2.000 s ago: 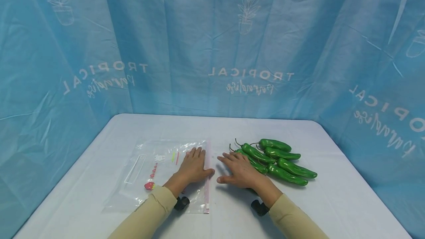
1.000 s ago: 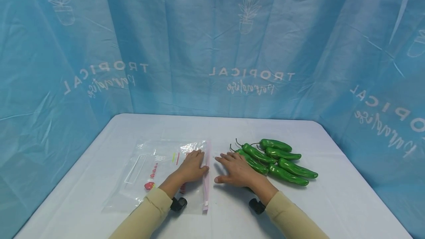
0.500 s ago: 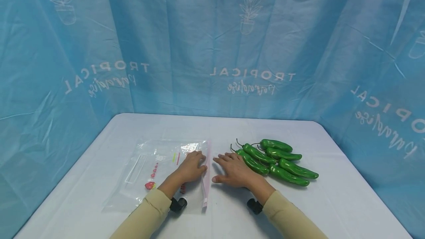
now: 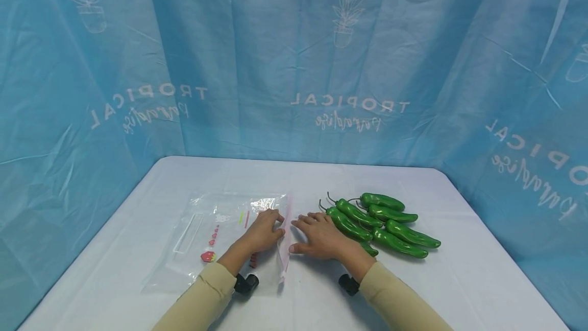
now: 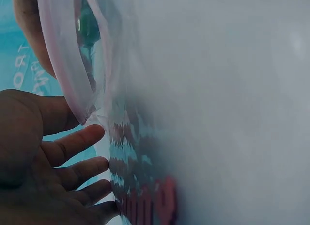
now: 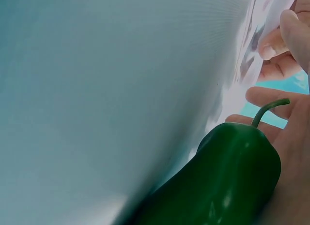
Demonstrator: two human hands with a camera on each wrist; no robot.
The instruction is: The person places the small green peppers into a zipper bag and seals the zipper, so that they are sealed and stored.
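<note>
A clear zip-top bag [image 4: 190, 264] with a pink strip and red printed pictures lies flat at the left of the table. My left hand [image 4: 263, 231] pinches its strip edge [image 4: 285, 249] between thumb and forefinger. That edge stands up with a gap at the mouth, as the left wrist view shows. Just right of the mouth, my right hand [image 4: 320, 238] hovers with fingers spread and relaxed, the thumb close to the strip. Under its palm sits a green pepper [image 6: 227, 171]. More green peppers [image 4: 351, 223] lie beyond it.
Several green peppers [image 4: 411, 233] are grouped on the right of the white table [image 4: 229, 175]. A blue printed curtain [image 4: 294, 65] hangs behind and along both sides. A small black camera [image 4: 247, 284] is strapped to each wrist.
My left hand has drawn in slightly and raised the bag's strip edge, parting the mouth. My right hand has shifted left toward it, uncovering the tip of the pepper under its palm.
</note>
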